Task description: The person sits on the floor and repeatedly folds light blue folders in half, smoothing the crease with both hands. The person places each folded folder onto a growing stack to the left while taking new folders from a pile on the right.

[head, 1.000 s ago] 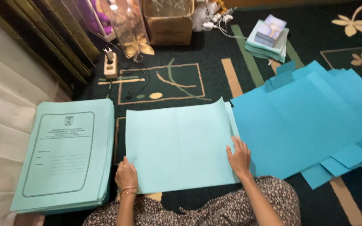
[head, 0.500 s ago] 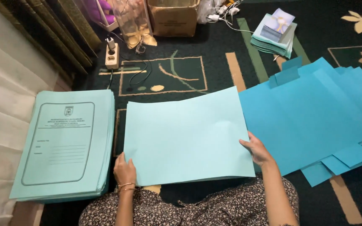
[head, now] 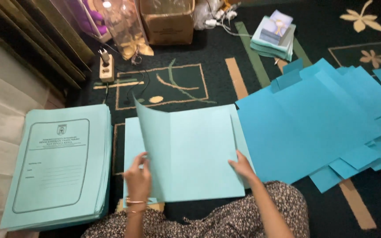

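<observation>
On a dark patterned carpet [head: 190, 83] I kneel between a printed folder stack [head: 60, 165] and loose blue sheets [head: 314, 128]. My left hand [head: 138, 180] pinches the pale folder [head: 195, 152] flap, lifting it to fold (crease upright), while my right hand [head: 242, 166] lies spread flat, pinning it.

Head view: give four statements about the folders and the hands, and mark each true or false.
1. The left hand lifts one flap of the pale green folder. True.
2. The right hand rests on the printed stack. False: it lies on the pale green folder's right side.
3. The blue sheets lie to the right of that folder. True.
4. The cardboard box sits on the blue sheets. False: it stands on the carpet farther off.
</observation>
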